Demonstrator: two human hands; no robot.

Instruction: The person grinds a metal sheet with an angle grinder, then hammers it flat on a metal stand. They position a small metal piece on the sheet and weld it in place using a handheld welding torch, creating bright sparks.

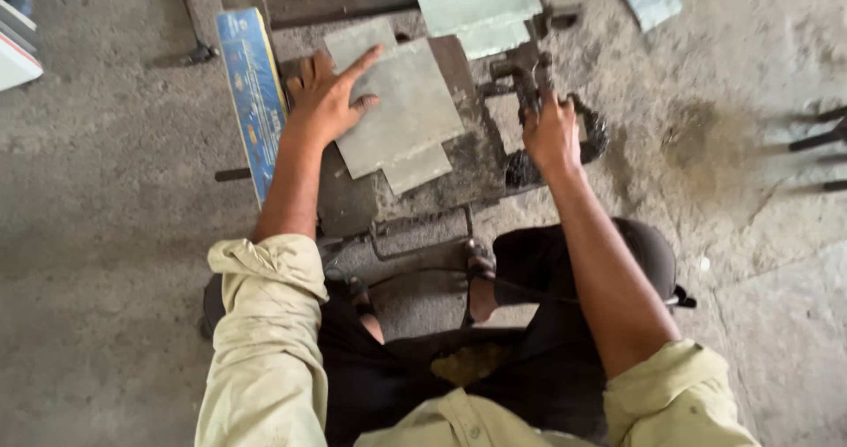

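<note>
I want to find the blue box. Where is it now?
In the head view, the long blue box stands on edge on the concrete floor, at the upper left, just left of the left hand pressing the grey metal sheets.

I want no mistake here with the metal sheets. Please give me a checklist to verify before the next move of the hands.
1. Left hand flat on the grey metal sheet: ok.
2. Right hand closed on the dark handle: ok.
3. Sheet lying on the dark work plate: ok.
4. Left fingers away from the handle: ok, they stay at the sheet's left edge.
5. Sheet lined up under the tool: cannot tell.
6. Sandalled feet clear of the plate: ok, just below it.
</note>
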